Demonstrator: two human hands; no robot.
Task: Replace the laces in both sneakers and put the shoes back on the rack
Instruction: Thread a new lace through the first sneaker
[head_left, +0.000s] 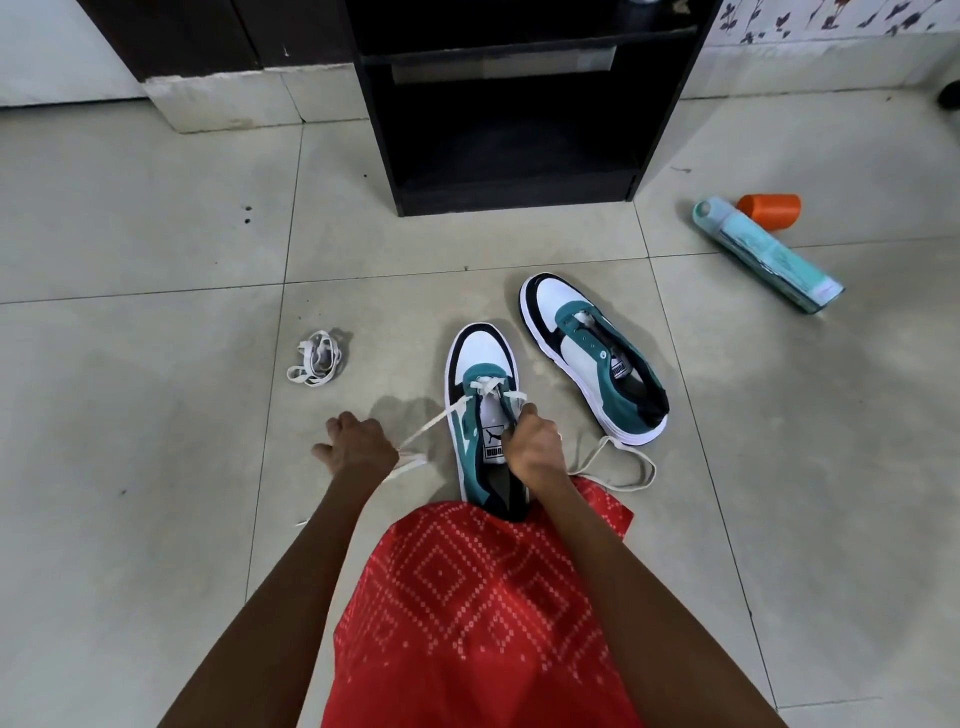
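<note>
Two teal, white and black sneakers stand on the tiled floor. The near sneaker has a white lace threaded through its lowest eyelets. My left hand grips the lace's left end, pulled out taut to the left. My right hand pinches the lace at the right eyelets, over the tongue; the slack right end loops on the floor. The far sneaker lies to the right with no lace in it. A bundled white lace rests on the floor at the left.
A black shoe rack stands straight ahead, its lower shelf open. A teal spray can lies on its side at the right beside an orange cap. My red patterned garment covers my lap below the near sneaker.
</note>
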